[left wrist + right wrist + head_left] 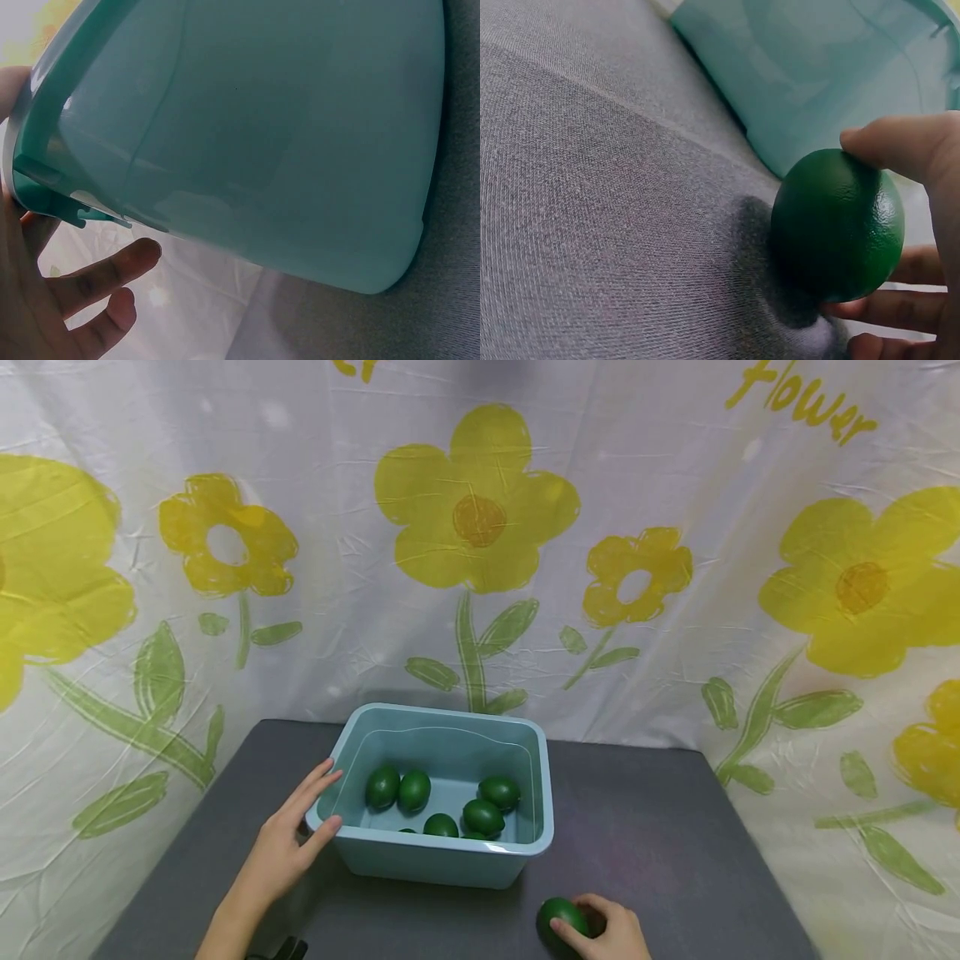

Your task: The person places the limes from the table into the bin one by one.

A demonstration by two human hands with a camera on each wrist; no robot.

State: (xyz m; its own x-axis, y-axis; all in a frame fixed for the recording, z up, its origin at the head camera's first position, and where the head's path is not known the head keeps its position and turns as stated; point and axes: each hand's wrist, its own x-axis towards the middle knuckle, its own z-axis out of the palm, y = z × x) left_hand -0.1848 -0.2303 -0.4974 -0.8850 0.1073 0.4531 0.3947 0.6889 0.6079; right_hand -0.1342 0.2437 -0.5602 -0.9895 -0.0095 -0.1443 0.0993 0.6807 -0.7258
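Note:
A pale blue plastic bin stands on the dark grey tabletop, with several green limes lying inside. Some limes are partly hidden behind its front wall. My left hand rests on the bin's front left corner, fingers extended over the rim and thumb on the front edge. In the left wrist view, two fingertips stick out past the bin's side, apart from it. To the bin's front right, my right hand holds another lime between thumb and fingers, low over the cloth; whether it touches the cloth I cannot tell.
A small black object shows at the bottom edge, near my left forearm. Behind and beside the table hangs a white curtain printed with yellow flowers. The bin sits close to the table's back edge.

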